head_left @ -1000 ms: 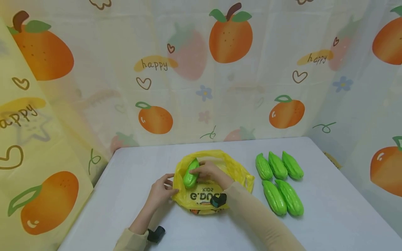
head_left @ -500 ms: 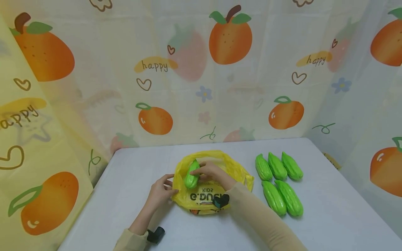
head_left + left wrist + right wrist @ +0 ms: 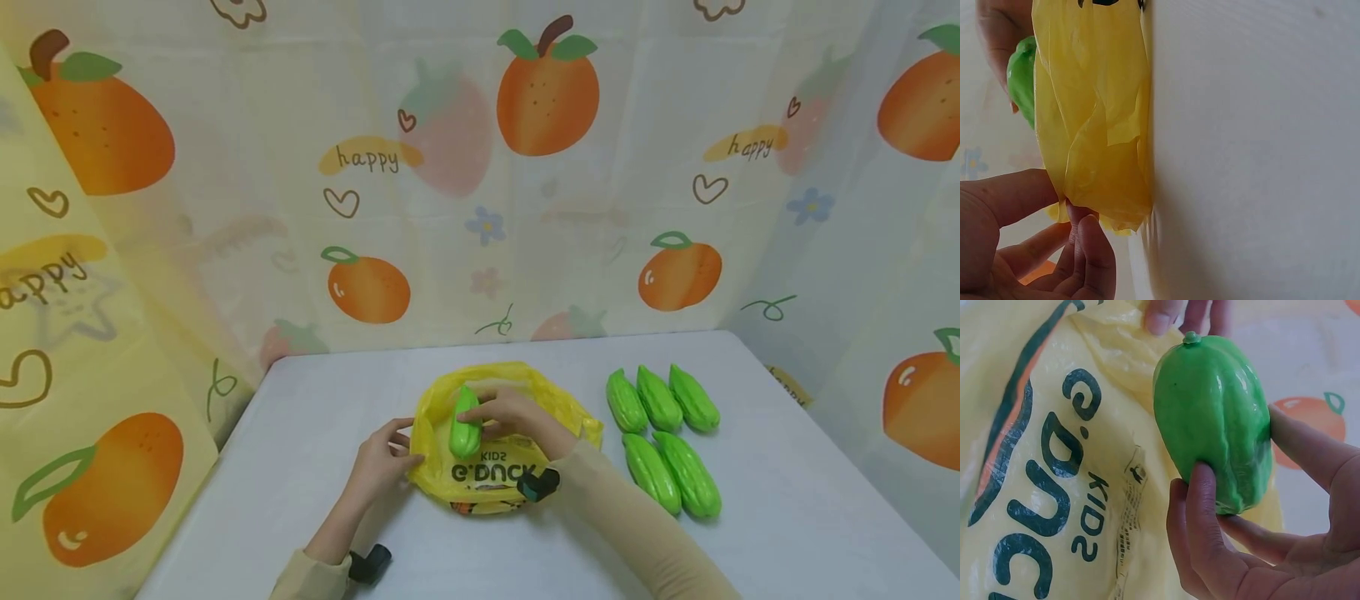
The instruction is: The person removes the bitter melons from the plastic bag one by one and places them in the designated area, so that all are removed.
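Observation:
My right hand grips a glossy green ridged fruit, shaped like a small papaya, over the mouth of a yellow plastic bag. In the right wrist view thumb and fingers close round the fruit, its stem nub facing away from the palm. At the bag's left rim my left hand pinches the plastic; the left wrist view shows thumb and fingers on either side of the bag. How much lies inside the bag is hidden.
Several more green fruits lie in two rows on the white table, right of the bag. A fruit-patterned curtain stands behind the table and along both sides.
My right hand has shifted slightly right with the green fruit, which now points more straight toward me. The left hand stays at the bag's rim.

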`<state>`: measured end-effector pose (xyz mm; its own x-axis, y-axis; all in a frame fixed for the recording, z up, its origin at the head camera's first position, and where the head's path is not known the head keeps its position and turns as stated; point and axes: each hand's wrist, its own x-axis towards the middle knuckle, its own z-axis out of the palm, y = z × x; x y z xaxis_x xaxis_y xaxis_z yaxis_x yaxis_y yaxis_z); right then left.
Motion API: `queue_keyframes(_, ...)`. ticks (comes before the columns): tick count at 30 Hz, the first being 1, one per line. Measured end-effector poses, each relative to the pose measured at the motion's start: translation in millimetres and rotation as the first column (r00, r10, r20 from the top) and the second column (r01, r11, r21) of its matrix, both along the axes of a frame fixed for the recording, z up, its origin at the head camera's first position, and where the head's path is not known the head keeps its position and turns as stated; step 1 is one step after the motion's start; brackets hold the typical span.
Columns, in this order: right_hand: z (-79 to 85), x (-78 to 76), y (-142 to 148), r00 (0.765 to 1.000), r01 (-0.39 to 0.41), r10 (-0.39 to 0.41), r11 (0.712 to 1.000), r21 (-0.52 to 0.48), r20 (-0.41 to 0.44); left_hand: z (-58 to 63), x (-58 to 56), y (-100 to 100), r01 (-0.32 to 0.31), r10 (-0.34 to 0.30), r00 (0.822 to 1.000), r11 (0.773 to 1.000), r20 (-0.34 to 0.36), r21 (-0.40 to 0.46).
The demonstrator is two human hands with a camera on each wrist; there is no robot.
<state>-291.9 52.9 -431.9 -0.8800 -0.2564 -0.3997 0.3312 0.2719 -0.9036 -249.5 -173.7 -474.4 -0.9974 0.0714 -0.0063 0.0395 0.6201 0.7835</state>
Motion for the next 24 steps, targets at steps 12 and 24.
queue_keyframes(12,9.5,9.4,14,0.998,-0.057,0.054,0.995,-0.080,-0.041,-0.5,0.4,1,0.001,-0.001,1.000,1.000,0.000,-0.002)
queue_keyframes(24,32.2,24.7,38,0.992,-0.080,0.080,0.997,0.002,-0.094,-3.1,-1.2,1,-0.007,0.007,1.000,1.000,-0.009,-0.010)
